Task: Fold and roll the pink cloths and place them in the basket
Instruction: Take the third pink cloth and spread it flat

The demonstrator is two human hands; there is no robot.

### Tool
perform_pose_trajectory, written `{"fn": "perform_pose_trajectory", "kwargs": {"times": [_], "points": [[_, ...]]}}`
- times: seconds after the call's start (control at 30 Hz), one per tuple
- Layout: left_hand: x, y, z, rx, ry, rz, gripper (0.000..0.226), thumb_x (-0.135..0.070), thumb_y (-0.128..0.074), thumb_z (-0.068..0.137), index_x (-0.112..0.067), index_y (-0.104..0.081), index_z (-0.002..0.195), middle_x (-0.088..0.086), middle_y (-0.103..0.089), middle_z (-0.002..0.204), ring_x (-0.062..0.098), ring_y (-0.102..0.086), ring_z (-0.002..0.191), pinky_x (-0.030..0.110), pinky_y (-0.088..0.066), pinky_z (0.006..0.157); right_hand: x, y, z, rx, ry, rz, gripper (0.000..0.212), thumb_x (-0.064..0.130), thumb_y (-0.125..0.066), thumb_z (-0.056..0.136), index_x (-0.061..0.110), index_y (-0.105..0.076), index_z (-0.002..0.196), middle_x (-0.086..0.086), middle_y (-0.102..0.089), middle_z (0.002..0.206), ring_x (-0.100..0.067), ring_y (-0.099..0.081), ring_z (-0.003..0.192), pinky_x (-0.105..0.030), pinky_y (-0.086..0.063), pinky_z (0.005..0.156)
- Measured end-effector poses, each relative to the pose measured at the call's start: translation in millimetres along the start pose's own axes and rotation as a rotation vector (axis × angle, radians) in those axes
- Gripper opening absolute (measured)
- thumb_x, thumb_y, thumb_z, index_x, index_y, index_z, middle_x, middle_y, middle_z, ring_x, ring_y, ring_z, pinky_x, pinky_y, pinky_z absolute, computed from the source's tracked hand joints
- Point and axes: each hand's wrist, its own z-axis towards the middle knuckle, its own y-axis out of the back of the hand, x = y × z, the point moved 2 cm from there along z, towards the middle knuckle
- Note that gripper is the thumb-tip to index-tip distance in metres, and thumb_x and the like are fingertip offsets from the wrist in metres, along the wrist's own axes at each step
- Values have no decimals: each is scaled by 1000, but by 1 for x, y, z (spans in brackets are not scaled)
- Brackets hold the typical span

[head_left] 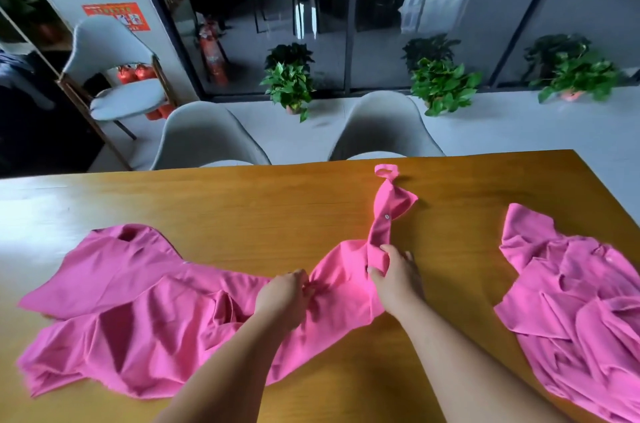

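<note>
L hand (285, 296) pinching bunched middle of pink cloth (121, 301), R hand (396, 279) gripping its strap (381, 228) — cloth sprawling crumpled on table (242, 201), second cloth (581, 312) lying at right. Risk: wrinkles getting trapped in fold — roll ending lopsided; basket not in view

On the table (242, 201) we find one cloth (138, 312) spread from the left edge to the middle, its strap (384, 211) reaching toward the far edge. The left hand (284, 298) pinches the cloth mid-table. Just right of it, the right hand (398, 280) grips the strap's near end. A second cloth (581, 312) lies at the right edge, well apart. Behind the far edge stand a chair (207, 138) and, to its right, another chair (381, 128).
</note>
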Motion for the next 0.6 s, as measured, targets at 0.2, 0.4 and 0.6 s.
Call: {"fn": "perform_pose_trajectory", "kwargs": {"times": [0.2, 0.4, 0.6], "points": [[6, 11, 1, -159, 112, -170, 18, -27, -39, 107, -24, -49, 93, 0, -56, 92, 22, -56, 76, 39, -48, 69, -2, 24, 9, -234, -20, 0, 35, 14, -61, 102, 29, -63, 134, -6, -54, 129, -30, -63, 112, -33, -53, 82], [24, 64, -4, -568, 347, -448, 17, -25, -32, 108, -15, -36, 94, 20, -63, 92, 42, -63, 84, 44, -39, 70, -9, 51, 9, -548, 4, 156, 33, 7, -62, 101, 23, -68, 129, -15, -60, 129, -35, -65, 109, -35, -50, 76], [31, 74, -1, -518, 436, -679, 22, -29, -52, 102, -8, -48, 101, 11, -61, 89, 37, -63, 92, 42, -43, 77, -19, 36, 4, -290, -129, 204, 38, 25, -75, 93, 30, -59, 127, -6, -69, 116, -30, -69, 94, -40, -59, 73]]}}
